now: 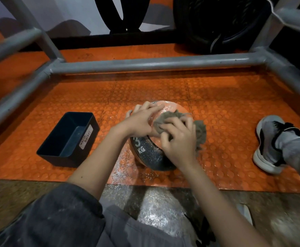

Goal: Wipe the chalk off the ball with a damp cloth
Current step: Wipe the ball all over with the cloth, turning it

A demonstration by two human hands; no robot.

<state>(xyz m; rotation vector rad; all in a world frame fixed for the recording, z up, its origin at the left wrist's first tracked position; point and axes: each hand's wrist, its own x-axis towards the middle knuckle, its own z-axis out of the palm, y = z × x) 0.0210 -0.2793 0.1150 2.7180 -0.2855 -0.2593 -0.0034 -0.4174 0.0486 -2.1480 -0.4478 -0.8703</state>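
On the orange studded floor mat (217, 113) sits an orange-and-black rubber medicine ball (149, 154), its "3 KG" mark facing the person. Left of the ball stands a dark blue plastic bin (62, 158). Atop the ball, the right hand (179, 139) curls tightly round a frayed grey-brown cloth (168, 116), fingertips buried. The left hand (140, 122) lies beside it, fingers straight and slightly apart. Together they hide the ball's crown.
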